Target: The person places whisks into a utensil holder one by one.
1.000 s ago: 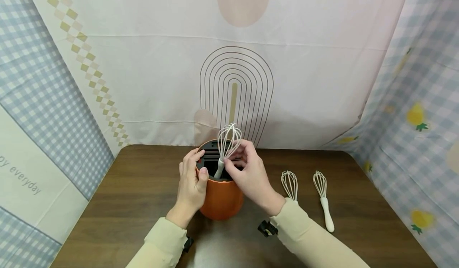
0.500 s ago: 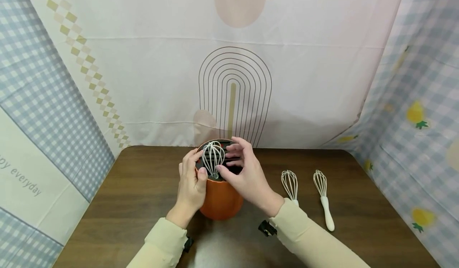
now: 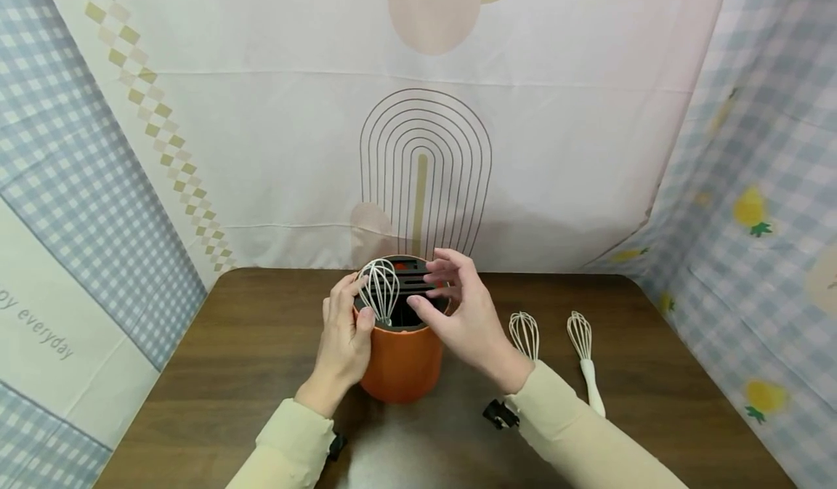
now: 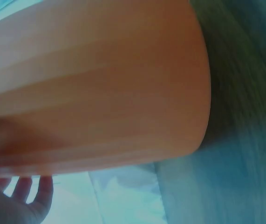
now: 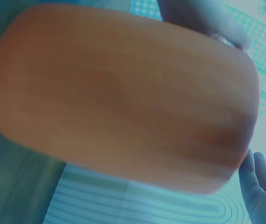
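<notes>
While the left hand grips the orange pot, a whisk leans inside it beside that hand. The right hand, empty, fingers loosely bent, hovers opposite, left of a second whisk and a third whisk.

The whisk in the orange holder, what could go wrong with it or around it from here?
The whisk leans toward the left hand, its wires close to the fingers, so they might snag when that hand lets go of the holder. The right sleeve overlaps another whisk in the head view, so the arm could brush that one out of place.
</notes>
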Demonstrator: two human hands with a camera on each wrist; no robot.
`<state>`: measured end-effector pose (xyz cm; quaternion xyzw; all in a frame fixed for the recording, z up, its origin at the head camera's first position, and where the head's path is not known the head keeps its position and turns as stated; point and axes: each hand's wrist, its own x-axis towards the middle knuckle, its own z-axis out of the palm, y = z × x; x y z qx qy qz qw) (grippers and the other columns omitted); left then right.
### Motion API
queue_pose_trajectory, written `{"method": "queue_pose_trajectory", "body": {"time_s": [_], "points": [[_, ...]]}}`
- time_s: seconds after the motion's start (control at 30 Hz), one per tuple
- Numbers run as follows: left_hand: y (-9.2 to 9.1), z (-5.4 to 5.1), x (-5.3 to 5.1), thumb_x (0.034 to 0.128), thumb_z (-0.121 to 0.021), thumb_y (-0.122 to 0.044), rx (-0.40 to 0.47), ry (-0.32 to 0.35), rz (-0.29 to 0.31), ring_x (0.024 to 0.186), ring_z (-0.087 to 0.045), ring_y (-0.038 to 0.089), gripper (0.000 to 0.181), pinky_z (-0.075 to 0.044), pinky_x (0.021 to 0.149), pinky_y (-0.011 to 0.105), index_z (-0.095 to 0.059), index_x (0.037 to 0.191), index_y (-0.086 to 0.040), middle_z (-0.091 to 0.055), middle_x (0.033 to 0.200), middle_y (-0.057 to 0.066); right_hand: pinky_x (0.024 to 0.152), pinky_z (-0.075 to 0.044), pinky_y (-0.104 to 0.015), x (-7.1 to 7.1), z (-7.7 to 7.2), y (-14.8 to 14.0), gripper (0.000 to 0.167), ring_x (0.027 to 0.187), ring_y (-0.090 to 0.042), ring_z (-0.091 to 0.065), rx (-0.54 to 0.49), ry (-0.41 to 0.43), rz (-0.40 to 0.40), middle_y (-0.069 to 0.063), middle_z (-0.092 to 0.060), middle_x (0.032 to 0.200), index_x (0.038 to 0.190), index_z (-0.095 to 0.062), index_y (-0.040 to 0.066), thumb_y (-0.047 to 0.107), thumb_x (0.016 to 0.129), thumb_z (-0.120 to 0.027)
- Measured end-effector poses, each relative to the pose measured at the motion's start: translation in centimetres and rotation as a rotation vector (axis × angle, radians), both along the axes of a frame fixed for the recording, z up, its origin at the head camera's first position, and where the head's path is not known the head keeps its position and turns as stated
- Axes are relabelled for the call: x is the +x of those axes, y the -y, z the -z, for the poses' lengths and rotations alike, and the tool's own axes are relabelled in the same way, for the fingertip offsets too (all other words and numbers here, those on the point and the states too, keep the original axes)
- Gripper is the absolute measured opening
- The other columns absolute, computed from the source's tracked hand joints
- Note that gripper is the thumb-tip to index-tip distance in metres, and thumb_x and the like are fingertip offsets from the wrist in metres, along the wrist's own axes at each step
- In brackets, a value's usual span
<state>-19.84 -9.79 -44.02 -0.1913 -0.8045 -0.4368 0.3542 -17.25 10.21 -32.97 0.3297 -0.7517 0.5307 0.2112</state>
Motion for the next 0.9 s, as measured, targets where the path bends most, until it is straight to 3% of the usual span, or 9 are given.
{"method": "queue_pose_trajectory", "body": {"time_s": [0.2,0.6,0.77,0.9], "points": [[1.0,-0.1,0.1,0.1017,-0.030,-0.024,-0.009,0.017,0.068,0.127,-0.037,0.032,0.045,-0.029,0.100,0.050,-0.044,0.143,-0.012,-0.037,0.146,0.010,0.083,-0.050,-0.048,-0.1,0.1,-1.4,0.062,0.101,-0.039,-0.058,0.011,0.032,0.031,-0.019,-0.054,0.117,0.133,-0.039,-0.002,-0.004,0.081,-0.073],[0.6,0.1,0.0,0.1014,-0.034,-0.031,0.048,-0.003,0.058,0.127,-0.038,0.032,0.045,-0.030,0.099,0.050,-0.048,0.139,-0.012,-0.040,0.144,0.011,0.083,-0.050,-0.048,-0.3,1.4,-4.4,0.062,0.101,-0.038,-0.059,0.066,0.061,0.128,-0.018,-0.056,0.116,0.133,-0.040,-0.002,-0.001,0.081,-0.075],[0.6,0.0,0.1,0.1007,-0.037,-0.031,0.058,0.012,0.058,0.127,-0.037,0.031,0.044,-0.031,0.099,0.051,-0.049,0.139,-0.012,-0.040,0.144,0.009,0.082,-0.050,-0.046,-0.5,2.9,-6.6,0.063,0.101,-0.035,-0.059,0.103,0.108,0.172,-0.017,-0.055,0.117,0.135,-0.039,-0.001,0.001,0.083,-0.074],[0.5,-0.2,0.3,0.0996,-0.038,-0.031,0.059,0.029,0.051,0.128,-0.037,0.030,0.044,-0.030,0.100,0.050,-0.049,0.138,-0.012,-0.040,0.144,0.009,0.081,-0.051,-0.044,-1.2,5.2,-9.0,0.063,0.102,-0.034,-0.059,0.117,0.150,0.219,-0.014,-0.056,0.117,0.137,-0.039,0.003,0.005,0.084,-0.074]]}}
